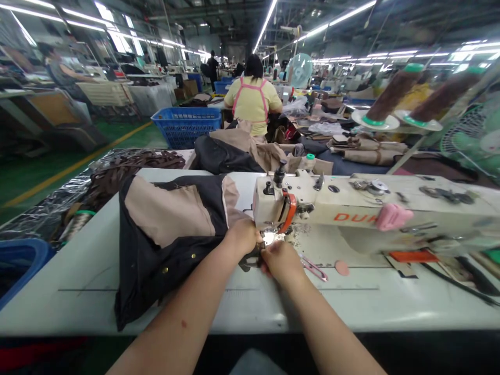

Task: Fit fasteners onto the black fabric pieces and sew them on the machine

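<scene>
as your left hand (pixel 242 237) curls by the edge of the black-and-beige fabric (pixel 172 213), your right hand (pixel 285 260) bent in close beside it, both near the sewing machine's (pixel 328 200) lit needle area, fingertips too hidden to tell whether either pinches anything, the fabric lying on the white table (pixel 336 312) left of the machine
</scene>
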Tool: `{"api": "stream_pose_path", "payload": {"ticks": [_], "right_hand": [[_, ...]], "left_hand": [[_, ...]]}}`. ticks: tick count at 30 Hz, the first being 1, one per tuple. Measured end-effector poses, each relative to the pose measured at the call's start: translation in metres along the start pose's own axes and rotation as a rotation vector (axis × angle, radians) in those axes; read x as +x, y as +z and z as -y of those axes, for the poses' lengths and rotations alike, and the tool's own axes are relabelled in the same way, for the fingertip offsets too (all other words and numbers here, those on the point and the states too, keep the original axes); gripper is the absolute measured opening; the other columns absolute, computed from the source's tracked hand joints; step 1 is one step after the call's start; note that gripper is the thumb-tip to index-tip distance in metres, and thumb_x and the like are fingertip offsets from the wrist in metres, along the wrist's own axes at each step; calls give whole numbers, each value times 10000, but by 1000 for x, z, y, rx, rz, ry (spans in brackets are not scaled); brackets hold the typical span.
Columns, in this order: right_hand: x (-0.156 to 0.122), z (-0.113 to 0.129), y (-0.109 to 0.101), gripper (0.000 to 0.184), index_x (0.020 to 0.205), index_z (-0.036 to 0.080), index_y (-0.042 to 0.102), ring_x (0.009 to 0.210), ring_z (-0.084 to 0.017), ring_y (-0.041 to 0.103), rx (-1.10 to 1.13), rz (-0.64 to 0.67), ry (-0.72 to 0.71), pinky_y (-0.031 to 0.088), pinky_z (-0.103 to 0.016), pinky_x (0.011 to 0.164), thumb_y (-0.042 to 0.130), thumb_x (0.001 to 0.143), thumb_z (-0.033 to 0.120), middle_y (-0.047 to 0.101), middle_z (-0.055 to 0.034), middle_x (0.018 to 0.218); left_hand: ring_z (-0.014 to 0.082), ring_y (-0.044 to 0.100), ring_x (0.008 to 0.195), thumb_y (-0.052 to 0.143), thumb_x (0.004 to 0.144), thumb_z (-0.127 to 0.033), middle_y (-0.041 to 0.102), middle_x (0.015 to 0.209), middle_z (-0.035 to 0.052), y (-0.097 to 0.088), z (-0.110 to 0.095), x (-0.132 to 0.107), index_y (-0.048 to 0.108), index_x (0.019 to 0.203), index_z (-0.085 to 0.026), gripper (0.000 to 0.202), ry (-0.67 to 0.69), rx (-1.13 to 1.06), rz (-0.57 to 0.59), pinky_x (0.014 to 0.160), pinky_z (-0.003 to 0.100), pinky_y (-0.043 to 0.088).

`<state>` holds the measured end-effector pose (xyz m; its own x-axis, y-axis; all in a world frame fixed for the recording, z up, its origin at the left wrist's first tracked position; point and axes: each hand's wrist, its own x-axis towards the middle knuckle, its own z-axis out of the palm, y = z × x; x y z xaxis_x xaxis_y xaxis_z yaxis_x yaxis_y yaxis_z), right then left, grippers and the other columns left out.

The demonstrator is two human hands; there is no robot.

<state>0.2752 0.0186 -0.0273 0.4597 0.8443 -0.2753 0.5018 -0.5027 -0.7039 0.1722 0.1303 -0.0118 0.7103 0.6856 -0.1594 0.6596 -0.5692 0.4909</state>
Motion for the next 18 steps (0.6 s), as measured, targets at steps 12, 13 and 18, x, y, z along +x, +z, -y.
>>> {"api": "stream_pose_path", "payload": {"ticks": [12, 13, 18], "right_hand": [[-21, -17, 12, 199, 1008, 302, 739, 768, -162, 681, -142, -310, -202, 400, -238, 608, 670, 842, 215, 732, 23, 860], [-23, -19, 14, 202, 1001, 302, 753, 821, -164, 688, -149, -322, -244, 418, -238, 642, 654, 857, 200, 741, 10, 918], [-28, -24, 17, 213, 989, 269, 787, 815, -157, 687, -223, -354, -418, 422, -240, 658, 591, 942, 198, 748, -35, 976]], "left_hand": [[283, 743, 899, 629, 857, -190, 804, 924, 149, -3, -9, -6, 809, 827, -130, 193, -58, 57, 9, 777, 338, 540], [292, 742, 916, 629, 857, -200, 804, 925, 150, -4, -10, -6, 809, 823, -135, 195, -59, 71, 8, 784, 344, 538], [314, 732, 977, 628, 861, -241, 802, 968, 159, -5, -11, -4, 811, 860, -145, 207, -66, 141, 8, 812, 349, 530]]}}
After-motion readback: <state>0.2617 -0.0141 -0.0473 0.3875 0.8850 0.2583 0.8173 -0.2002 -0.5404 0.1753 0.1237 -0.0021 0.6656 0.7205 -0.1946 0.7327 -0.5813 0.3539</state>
